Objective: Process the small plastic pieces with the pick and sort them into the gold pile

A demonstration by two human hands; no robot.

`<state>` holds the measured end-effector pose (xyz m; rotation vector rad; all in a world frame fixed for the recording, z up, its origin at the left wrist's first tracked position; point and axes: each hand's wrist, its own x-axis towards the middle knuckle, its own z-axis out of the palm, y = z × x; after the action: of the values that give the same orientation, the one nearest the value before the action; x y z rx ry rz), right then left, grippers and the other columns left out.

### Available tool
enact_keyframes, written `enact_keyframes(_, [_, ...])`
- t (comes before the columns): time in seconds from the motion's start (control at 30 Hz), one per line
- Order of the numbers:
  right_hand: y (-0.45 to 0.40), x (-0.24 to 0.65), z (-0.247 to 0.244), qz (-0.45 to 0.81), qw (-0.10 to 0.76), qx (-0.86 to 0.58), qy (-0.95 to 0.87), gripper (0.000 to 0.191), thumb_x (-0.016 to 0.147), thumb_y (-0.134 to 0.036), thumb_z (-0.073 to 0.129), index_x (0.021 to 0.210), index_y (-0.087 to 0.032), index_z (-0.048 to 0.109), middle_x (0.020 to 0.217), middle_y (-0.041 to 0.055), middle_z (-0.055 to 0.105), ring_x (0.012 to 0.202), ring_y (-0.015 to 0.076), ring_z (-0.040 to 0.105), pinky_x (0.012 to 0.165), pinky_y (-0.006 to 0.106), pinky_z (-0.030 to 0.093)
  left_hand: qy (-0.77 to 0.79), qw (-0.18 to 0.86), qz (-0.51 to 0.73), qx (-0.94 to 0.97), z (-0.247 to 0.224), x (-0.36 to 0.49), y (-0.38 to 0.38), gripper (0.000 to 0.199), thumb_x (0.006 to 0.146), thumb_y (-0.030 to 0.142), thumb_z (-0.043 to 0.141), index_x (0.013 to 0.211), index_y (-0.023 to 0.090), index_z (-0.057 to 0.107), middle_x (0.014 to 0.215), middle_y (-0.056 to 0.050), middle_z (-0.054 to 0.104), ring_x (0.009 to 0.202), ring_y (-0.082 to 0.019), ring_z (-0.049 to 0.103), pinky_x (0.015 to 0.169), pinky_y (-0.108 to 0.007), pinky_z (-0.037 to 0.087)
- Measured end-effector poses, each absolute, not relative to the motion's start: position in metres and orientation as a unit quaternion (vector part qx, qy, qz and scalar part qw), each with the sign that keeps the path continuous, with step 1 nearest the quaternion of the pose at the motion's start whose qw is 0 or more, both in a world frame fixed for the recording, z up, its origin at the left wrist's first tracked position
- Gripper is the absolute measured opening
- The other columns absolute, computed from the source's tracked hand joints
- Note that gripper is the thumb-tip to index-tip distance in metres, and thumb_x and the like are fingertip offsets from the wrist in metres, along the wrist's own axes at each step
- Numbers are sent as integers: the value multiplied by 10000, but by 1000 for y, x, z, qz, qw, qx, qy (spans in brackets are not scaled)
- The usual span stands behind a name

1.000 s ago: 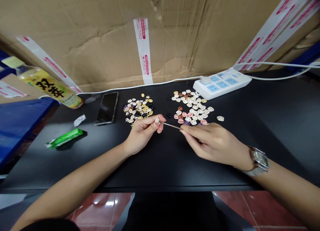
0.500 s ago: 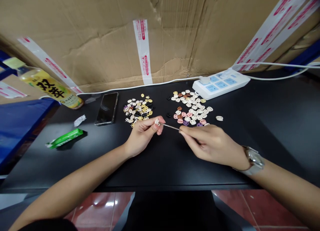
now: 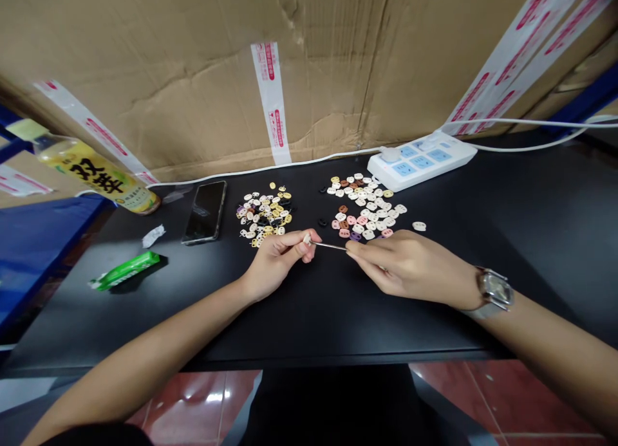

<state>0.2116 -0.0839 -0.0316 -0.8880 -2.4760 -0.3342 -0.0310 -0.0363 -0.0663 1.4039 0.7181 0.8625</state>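
Observation:
Pinched between the thumb and fingers of my left hand (image 3: 275, 262) is a small white two-holed piece (image 3: 308, 239), partly covered by the fingertips. My right hand (image 3: 410, 262) is closed around a thin metal rod-like tool (image 3: 331, 246), its handle end hidden in the fingers. The tool's tip meets the white piece, but the exact contact is too small to make out. Behind my left hand lies a pile of small mixed pieces (image 3: 264, 214), white, yellow and black. Beyond my right hand spreads a group of oval two-holed pieces (image 3: 374, 208), mostly white, with some pink, brown and purple.
A white power strip (image 3: 422, 163) with a cable lies at the back right by the cardboard (image 3: 193, 66). On the left are a phone (image 3: 205, 211), a green wrapper (image 3: 126, 270), a crumpled scrap (image 3: 153, 235) and a leaning drink bottle (image 3: 96, 172). One white piece (image 3: 419, 226) lies apart.
The camera view has shifted slightly. My hands keep the same hold, and the tool lies a little flatter against the white piece. The piles look the same.

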Motion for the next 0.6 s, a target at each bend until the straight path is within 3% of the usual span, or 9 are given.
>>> enact_keyframes(0.23, [-84,202,-44,-61,326,-369,-868,177,968,-152,508,991,-122,680,650,3,706,501,113,622,504,253,438,295,647,403,576,-62,-30,-36,229,907,366,653,918,150,730,680,4,539,675,-110,458,709,-278,359])
enact_keyframes(0.4, [-87,206,-29,-162,266,-338,-888,181,962,-141,506,1005,-100,677,633,10,681,482,122,592,493,278,425,279,668,411,554,-59,-28,-36,240,891,371,672,937,144,734,680,-4,556,664,-112,471,702,-281,384])
enact_keyframes(0.6, [-92,206,-19,-231,216,-309,-897,212,877,-38,526,1007,-74,690,574,-9,589,426,135,523,458,317,378,313,606,426,594,-64,-29,-41,222,916,345,640,987,156,733,714,-11,591,684,-121,508,726,-286,404])
